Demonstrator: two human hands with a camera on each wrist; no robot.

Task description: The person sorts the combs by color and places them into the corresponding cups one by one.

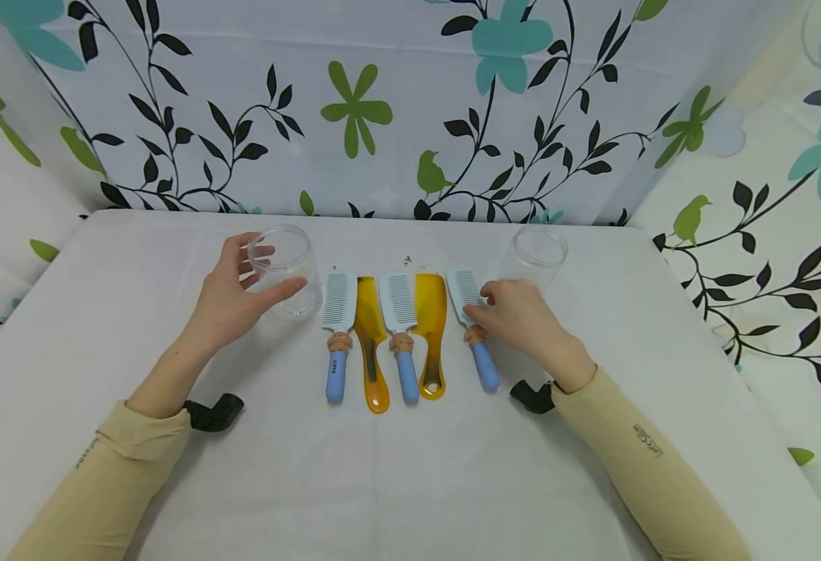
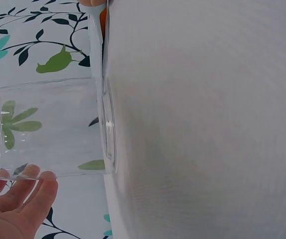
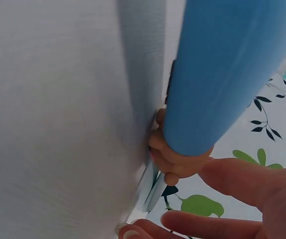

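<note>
My left hand (image 1: pixel 231 292) holds a clear jar (image 1: pixel 291 269) standing on the table, thumb on the near side and fingers behind; the left wrist view shows fingertips against the jar wall (image 2: pixel 58 129). At the right, my right hand (image 1: pixel 526 315) pinches the edge of a pale blue comb (image 1: pixel 463 292) with a brown figure at its neck and a blue handle (image 3: pixel 227 69). To its left lie two like combs, the left one (image 1: pixel 340 300) and the middle one (image 1: pixel 398 304), alternating with two amber combs, one (image 1: pixel 368 312) darker along its handle and one (image 1: pixel 430 312) plain.
A second clear jar (image 1: pixel 540 253) stands behind my right hand. White cloth covers the table (image 1: pixel 382 483), and patterned curtains (image 1: pixel 382 101) hang along its back and sides. Small dark specks (image 1: pixel 407 260) lie behind the combs. A black strap end (image 1: pixel 214 413) sticks out at my left wrist.
</note>
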